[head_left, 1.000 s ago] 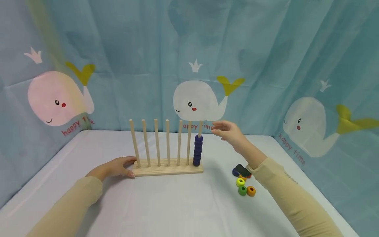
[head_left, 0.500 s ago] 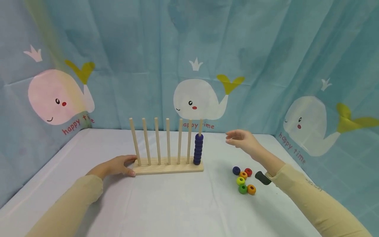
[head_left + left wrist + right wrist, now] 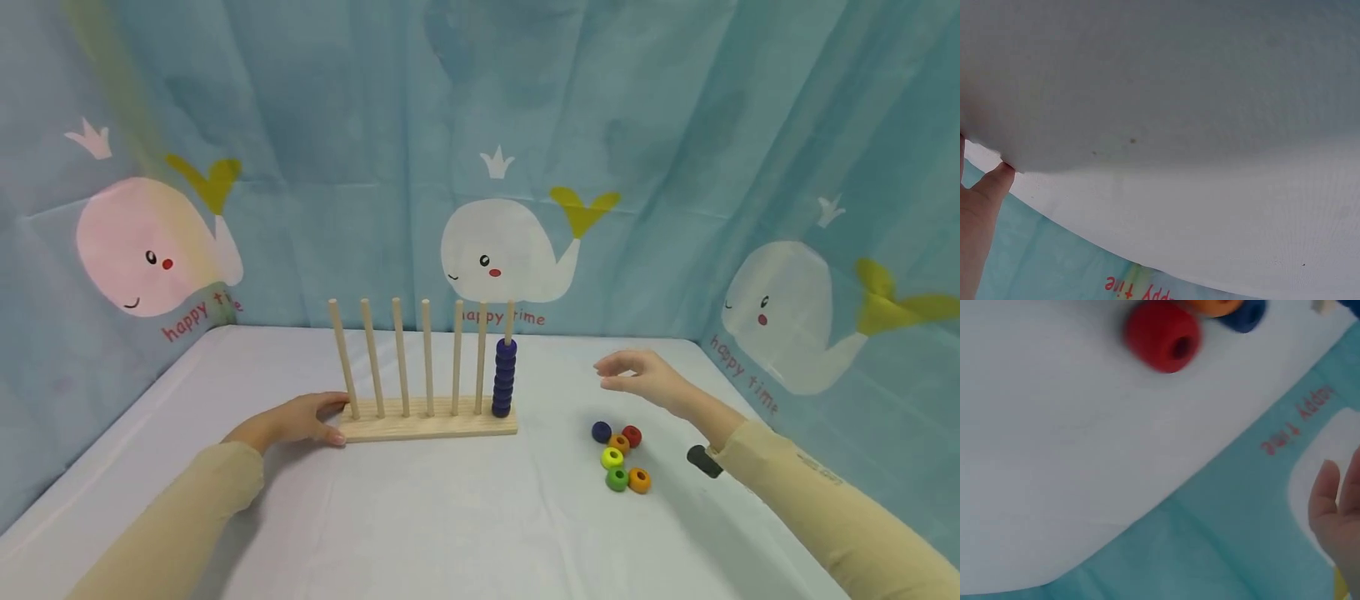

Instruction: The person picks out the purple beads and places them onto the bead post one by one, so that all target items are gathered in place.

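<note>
My left hand (image 3: 300, 420) grips the left end of a wooden peg stand (image 3: 427, 429), thumb at the front edge and fingers behind. In the left wrist view only part of that hand (image 3: 985, 200) shows. Several upright pegs rise from the base; the rightmost carries a stack of dark blue beads (image 3: 504, 379). My right hand (image 3: 647, 379) hovers above the table behind the loose beads, fingers loosely bent, holding nothing. Below it lie a blue bead (image 3: 602, 432), a red bead (image 3: 632, 436), two orange beads, a yellow bead (image 3: 612, 458) and a green bead (image 3: 617, 479).
A dark object (image 3: 703, 461) shows beside the right sleeve, partly hidden; its kind is unclear. The white tabletop (image 3: 420, 517) ends at a blue curtain (image 3: 337, 208) printed with whales, which stands behind and along the sides.
My right hand has drawn away from the bead stack, rightward and down toward the loose beads. The dark object by its sleeve has shifted right too. My left hand stays on the stand.
</note>
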